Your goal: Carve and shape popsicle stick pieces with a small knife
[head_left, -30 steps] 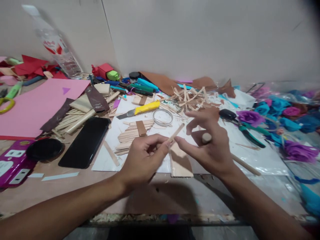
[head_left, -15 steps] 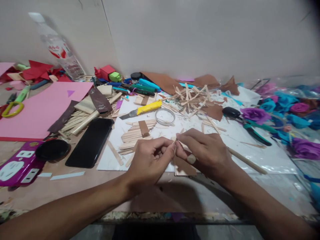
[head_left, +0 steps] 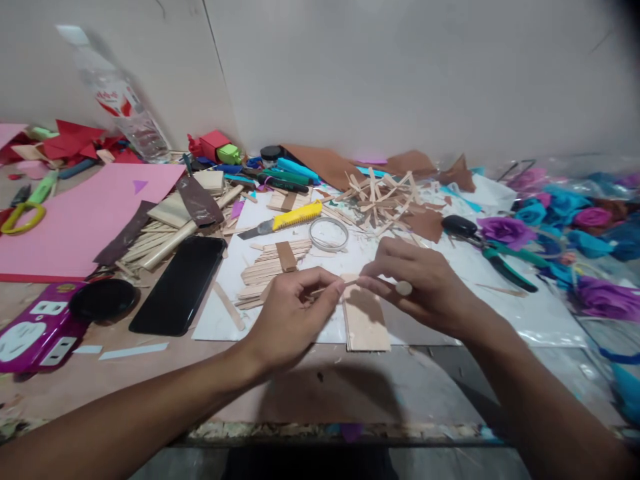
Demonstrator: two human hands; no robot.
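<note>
Pinching 1 thin wooden stick (head_left: 344, 285), left hand (head_left: 290, 320) curled tight, right hand (head_left: 425, 290) pinching too, dowel (head_left: 403, 288) in palm

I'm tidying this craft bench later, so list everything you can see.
thin stick: one, pale wood, pinched between both hands
dowel: one, pale, in right hand
wooden panel: one, pale, under the hands
stick stack: one, pale, behind left hand
stick offcuts: one pile, pale, far centre
utility knife: one, yellow, beyond the stack
phone: one, black, left of stack
paper sheet: one, pink, far left
power strip: one, purple, near left
pliers: one, green-handled, right
paper flowers: several, blue and purple, far right
bottle: one, clear, rear left
left hand: one, grip on thin stick
right hand: one, grip on thin stick and dowel
</note>
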